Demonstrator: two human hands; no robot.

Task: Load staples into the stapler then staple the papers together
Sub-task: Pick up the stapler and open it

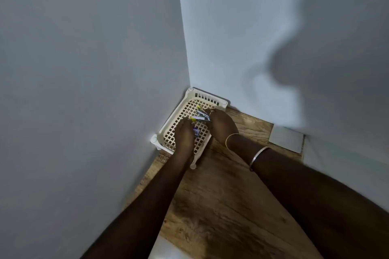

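Clearly, the right hand (221, 125) grips the stapler (201, 116) by one end. The left hand (184, 134) seems to pinch a small purple box (196, 132), probably the staples, just beside it. Both hands are over the cream basket (210, 95), which stands on the wooden table (221, 195) in the corner of 2 walls. I think staples can fall through the basket grid if the box tips during loading. Whether the stapler is open, I cannot tell. A white sheet (164, 248) is cut off at the lower edge; maybe it is the papers.
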